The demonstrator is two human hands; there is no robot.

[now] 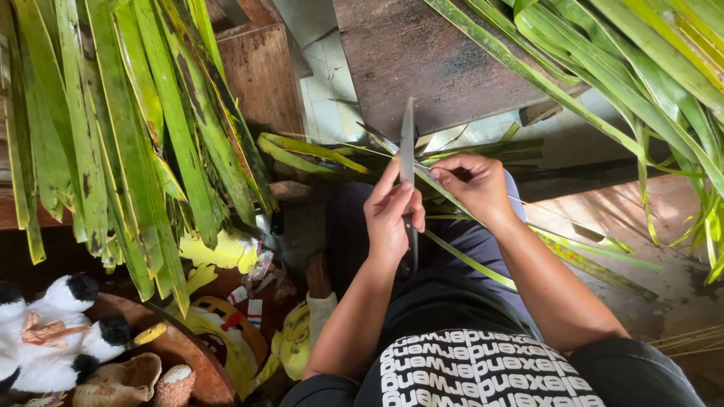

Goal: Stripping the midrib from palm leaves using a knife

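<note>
The knife (408, 151) stands blade up over the lap, against a long green leaf (467, 260). Left hand (392, 215) wraps the knife. Right hand (475, 185) fingers pinch the leaf. Best to pull slowly, fingers off the edge.

a dark brown worn wooden surface (422, 53) stands at the top, with long green palm leaves (603, 60) lying over its right edge. below it the pale tiled floor (328, 105) shows, with loose green leaf strips (317, 154) lying on it. at left, a reddish wooden box (260, 71) has a bundle of long green leaves (128, 136) hanging beside it.
</note>
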